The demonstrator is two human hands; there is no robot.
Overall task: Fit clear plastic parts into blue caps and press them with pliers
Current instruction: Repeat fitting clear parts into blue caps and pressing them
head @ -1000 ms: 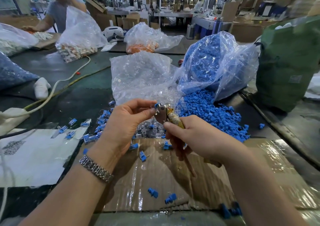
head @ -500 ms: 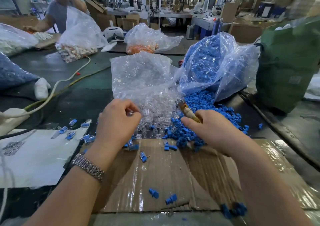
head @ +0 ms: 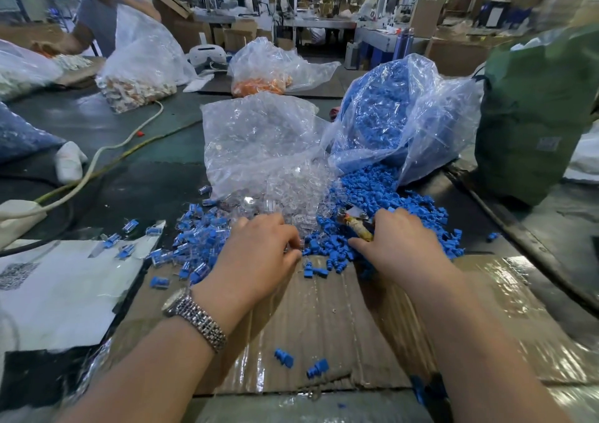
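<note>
Right, both your hands are down in the stock at the far edge of the cardboard sheet (head: 324, 325). Your left hand (head: 259, 260) has its fingers curled at the seam where the clear plastic parts (head: 291, 195) meet the blue caps (head: 382, 195); whether it has anything pinched I cannot tell, the fingertips are hidden. Your right hand (head: 402, 247) grips the pliers (head: 356, 228), their nose pointing to about eleven o'clock over the blue heap, nothing visibly between the jaws. At nine o'clock from your left hand lies a scatter of finished pieces (head: 194, 244), blue with clear inserts, spreading onto the white sheet (head: 64, 293). At twelve and one o'clock the clear bag (head: 259, 137) and the blue bag (head: 398, 114) look well filled, so by my reckoning a fair batch is done and far more remains, with the next fit and squeeze not yet begun
</note>
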